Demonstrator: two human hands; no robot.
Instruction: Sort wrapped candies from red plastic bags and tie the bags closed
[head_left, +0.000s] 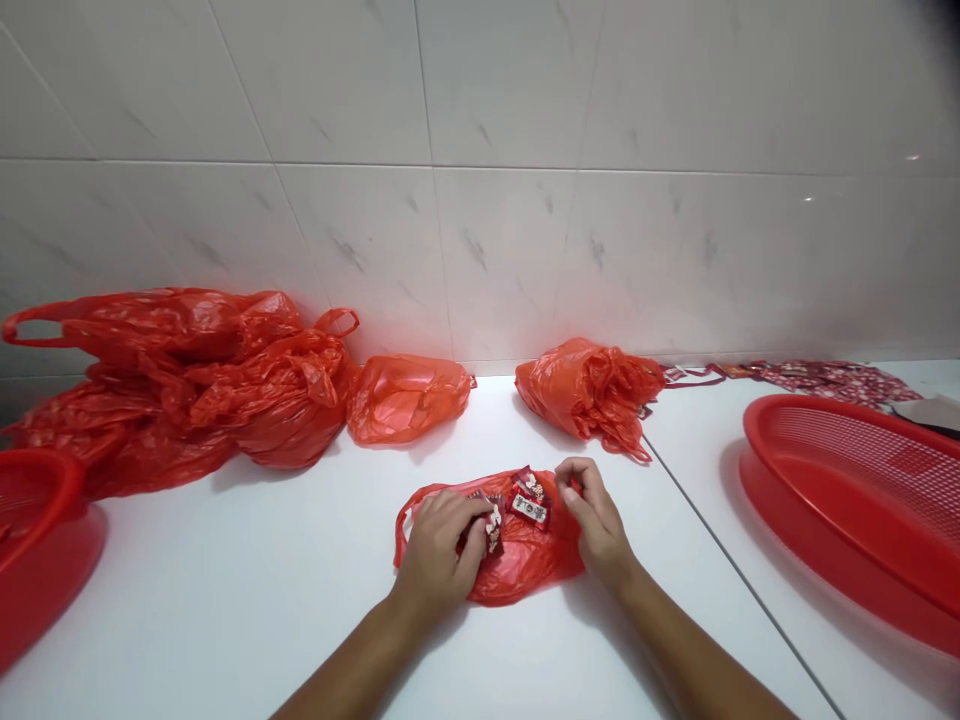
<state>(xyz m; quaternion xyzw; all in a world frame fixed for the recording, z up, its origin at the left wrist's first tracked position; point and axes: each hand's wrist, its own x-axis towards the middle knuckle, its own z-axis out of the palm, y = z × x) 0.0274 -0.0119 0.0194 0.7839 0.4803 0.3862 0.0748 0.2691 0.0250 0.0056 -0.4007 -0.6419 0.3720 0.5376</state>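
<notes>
A red plastic bag (pixel 517 580) lies spread on the white table in front of me. Small dark red wrapped packets (pixel 531 508) with pale printing rest on top of it, near its middle. My left hand (pixel 442 545) is over the bag's left part, thumb and fingers closed on a dark red packet (pixel 493 530) that it partly covers. At the bag's right edge is my right hand (pixel 600 525), its fingers curled and pinched together on the red plastic. The fingertips of both hands are partly hidden.
Bulging red plastic bags (pixel 277 400) are heaped at the back left. Beside them lie a flatter red bag (pixel 409 400) and a bunched one (pixel 585 390). Red plastic baskets stand at the left (pixel 45 540) and right (pixel 847 520). A tiled wall (pixel 502 260) rises behind.
</notes>
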